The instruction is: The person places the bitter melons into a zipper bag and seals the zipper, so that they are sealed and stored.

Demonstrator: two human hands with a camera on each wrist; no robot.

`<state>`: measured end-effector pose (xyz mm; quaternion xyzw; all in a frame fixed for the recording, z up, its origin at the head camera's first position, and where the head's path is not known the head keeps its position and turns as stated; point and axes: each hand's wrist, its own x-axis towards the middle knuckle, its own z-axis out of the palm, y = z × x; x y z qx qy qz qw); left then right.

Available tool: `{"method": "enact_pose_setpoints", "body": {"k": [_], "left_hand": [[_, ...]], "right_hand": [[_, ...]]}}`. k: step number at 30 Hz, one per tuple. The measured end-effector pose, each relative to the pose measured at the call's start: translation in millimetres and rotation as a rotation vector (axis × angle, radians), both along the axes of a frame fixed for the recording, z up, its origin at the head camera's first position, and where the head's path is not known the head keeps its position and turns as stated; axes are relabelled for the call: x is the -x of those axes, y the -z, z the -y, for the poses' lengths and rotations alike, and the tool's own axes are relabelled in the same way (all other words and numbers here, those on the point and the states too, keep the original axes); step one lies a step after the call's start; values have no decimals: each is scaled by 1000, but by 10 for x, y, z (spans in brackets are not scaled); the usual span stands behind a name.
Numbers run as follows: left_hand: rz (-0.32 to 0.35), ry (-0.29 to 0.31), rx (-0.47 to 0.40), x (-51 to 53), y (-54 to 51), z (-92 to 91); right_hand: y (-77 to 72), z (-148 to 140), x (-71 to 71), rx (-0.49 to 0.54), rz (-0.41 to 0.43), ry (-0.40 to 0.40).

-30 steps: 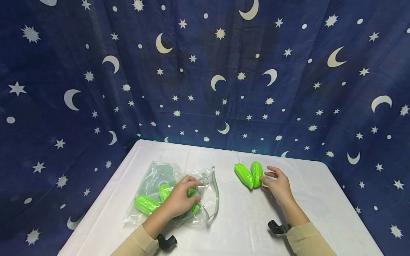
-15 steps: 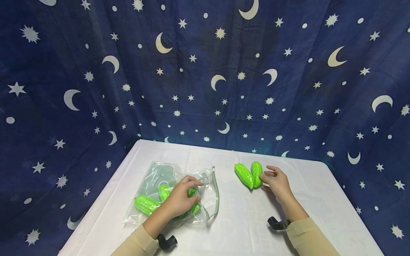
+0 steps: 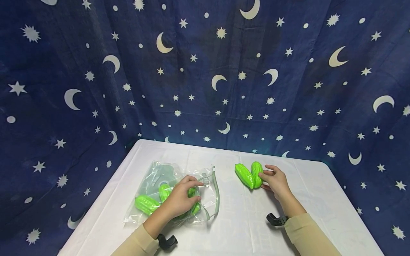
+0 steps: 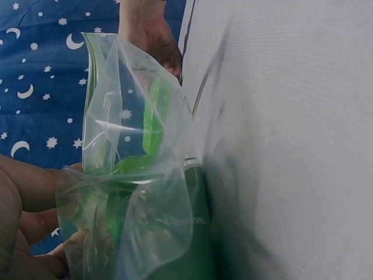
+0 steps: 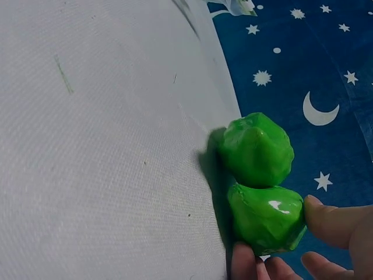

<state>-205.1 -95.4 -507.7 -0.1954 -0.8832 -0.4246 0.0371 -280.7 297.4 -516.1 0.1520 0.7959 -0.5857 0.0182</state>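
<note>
Two bright green bitter melons, one on the left [image 3: 244, 176] and one on the right [image 3: 256, 170], lie side by side on the table. My right hand [image 3: 278, 183] grips the right one from its outer side; in the right wrist view the thumb [image 5: 335, 224] touches one face, fingertips another. A clear zip bag [image 3: 213, 202] lies open toward the right, with several green bitter melons [image 3: 145, 204] inside. My left hand [image 3: 180, 197] rests on the bag near its mouth, thumb and fingers spread apart. In the left wrist view, clear film partly covers its fingertips.
A white-covered table [image 3: 237, 220] carries everything. Behind and beside it hangs a dark blue curtain [image 3: 192, 81] with moons and stars. A teal panel [image 3: 163, 174] shows on the bag.
My right hand has shifted slightly left, with its fingertips farther over the right bitter melon. My left hand, the bag and the melons have stayed in place.
</note>
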Motion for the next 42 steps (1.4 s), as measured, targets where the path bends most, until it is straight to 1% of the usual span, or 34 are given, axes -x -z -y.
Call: {"method": "enact_pose_setpoints", "body": {"k": [10, 17, 24, 32, 42], "left_hand": [[0, -1, 3, 0, 1, -4], [-3, -2, -1, 1, 12, -2], [-4, -1, 2, -2, 12, -2], [-5, -2, -6, -7, 17, -4], [-7, -5, -8, -5, 20, -5]], "right_hand": [[27, -24, 3, -10, 22, -28], [32, -28, -32, -14, 17, -30], [39, -49, -96, -15, 3, -28], [-13, -55, -183, -26, -7, -33], [-79, -20, -313, -65, -34, 1]]}}
